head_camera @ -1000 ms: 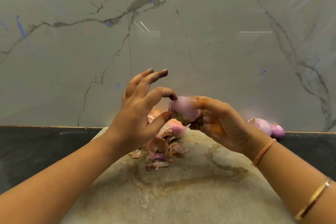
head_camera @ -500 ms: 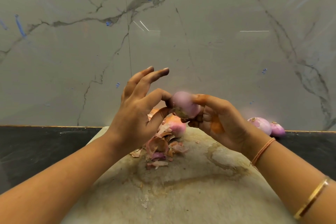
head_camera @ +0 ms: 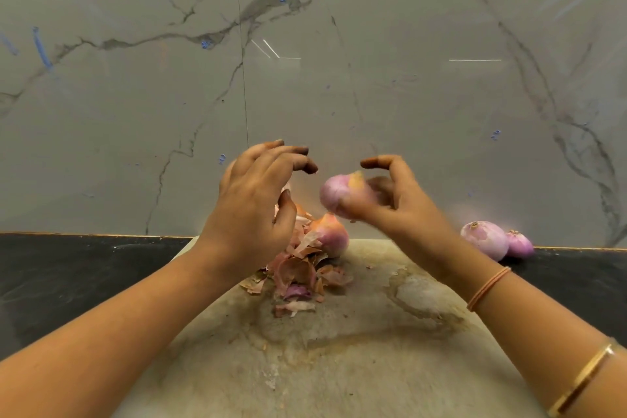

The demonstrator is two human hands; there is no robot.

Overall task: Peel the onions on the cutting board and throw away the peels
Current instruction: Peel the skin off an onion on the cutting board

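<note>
Above the far end of the board, in the right hand, an onion: cradled by thumb and lower fingers, forefinger lifted clear, blurred with motion. Mostly bare and pink, with one tan scrap of skin at the top. Just to its left, apart from it, the left hand, fingers loosely curved; hard to say whether pinching a pale sliver by the thumb. Below, on the board, a second onion half in its skin, touching a heap of peels. Off to the right on the counter, a peeled pair. Probably light, firm and round, smooth and a bit slick once bared, so best cupped around the middle. Dry skin thin and brittle, likely to tear in flakes; best nipped with fingernails at the loose edge near the top and pulled down toward the root.
</note>
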